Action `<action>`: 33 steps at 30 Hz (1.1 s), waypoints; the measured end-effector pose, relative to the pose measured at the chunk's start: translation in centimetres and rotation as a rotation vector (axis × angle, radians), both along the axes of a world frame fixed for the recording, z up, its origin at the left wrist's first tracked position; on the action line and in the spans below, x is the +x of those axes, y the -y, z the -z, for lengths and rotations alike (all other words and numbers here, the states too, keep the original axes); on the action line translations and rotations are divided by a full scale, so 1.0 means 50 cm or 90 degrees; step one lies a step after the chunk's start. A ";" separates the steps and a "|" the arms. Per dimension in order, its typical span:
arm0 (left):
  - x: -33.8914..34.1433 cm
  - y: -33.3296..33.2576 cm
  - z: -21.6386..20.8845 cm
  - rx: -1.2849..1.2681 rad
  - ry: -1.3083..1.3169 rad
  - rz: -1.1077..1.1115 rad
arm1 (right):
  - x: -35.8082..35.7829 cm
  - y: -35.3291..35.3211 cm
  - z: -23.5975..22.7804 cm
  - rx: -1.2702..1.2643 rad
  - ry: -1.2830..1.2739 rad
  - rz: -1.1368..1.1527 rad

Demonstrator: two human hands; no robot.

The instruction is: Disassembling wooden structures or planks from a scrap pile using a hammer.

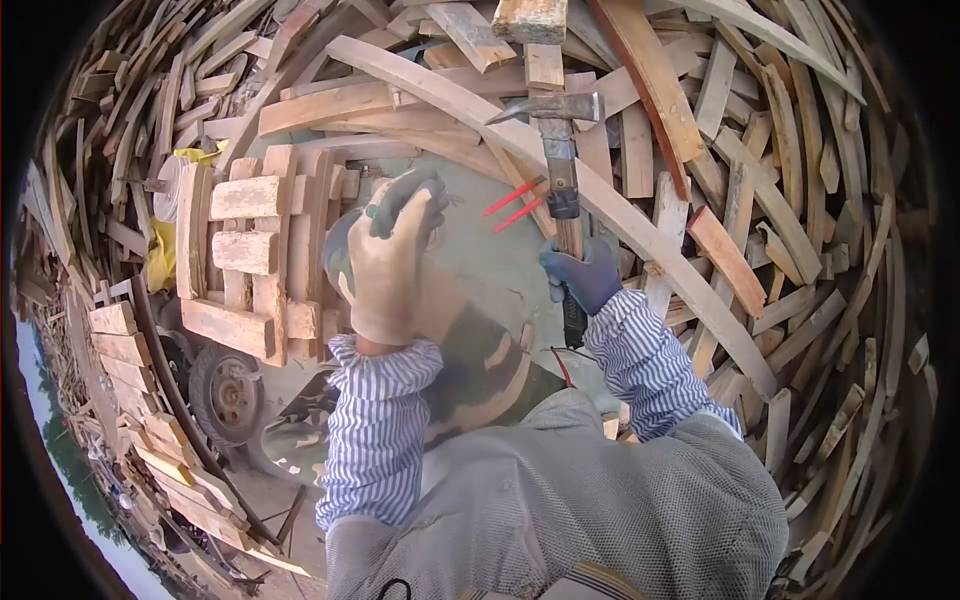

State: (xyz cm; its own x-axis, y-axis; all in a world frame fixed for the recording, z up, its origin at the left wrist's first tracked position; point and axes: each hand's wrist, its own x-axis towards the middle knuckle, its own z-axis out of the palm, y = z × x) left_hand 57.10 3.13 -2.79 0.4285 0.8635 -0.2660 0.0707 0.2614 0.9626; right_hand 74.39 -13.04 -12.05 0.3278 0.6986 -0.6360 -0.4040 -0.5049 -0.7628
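Note:
My right hand (585,272), in a blue-grey glove, grips the wooden handle of a claw hammer (558,165). Dark wrapping covers part of the handle, and the steel head points away from me. My left hand (385,265), in a cream glove with dark grey fingers, is raised with its fingers curled closed. Whatever lies in those fingers, if anything, is hidden. Between my hands, nearer the hammer, show the two red handles of a tool (515,204). To the left of my left hand stands a crossed stack of short wooden pieces (247,253).
Piles of loose timber (790,190) surround me on the right, far side and left. A long beam (640,235) runs diagonally past my right hand. A wheel (226,394) sits at the lower left, beside a row of stacked boards (125,348). Something yellow (162,255) lies beyond the stack.

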 end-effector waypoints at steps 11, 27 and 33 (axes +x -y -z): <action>0.278 -0.146 0.309 -0.383 0.020 -0.014 | -0.049 0.360 0.274 -0.499 -0.013 0.095; 0.378 -0.210 0.539 -0.570 0.233 -0.272 | 0.012 0.025 0.224 -0.753 0.050 -0.180; 0.354 -0.187 0.422 -0.578 0.059 -0.233 | 0.007 0.084 0.314 -0.723 0.070 -0.208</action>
State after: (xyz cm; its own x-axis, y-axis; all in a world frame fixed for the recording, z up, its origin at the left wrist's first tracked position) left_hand 74.78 12.46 -23.88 0.2284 0.4315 -0.8727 -0.2279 0.8952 0.3830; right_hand 74.75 -17.25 -27.73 0.3297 -0.1875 -0.9253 -0.0905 -0.9818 0.1667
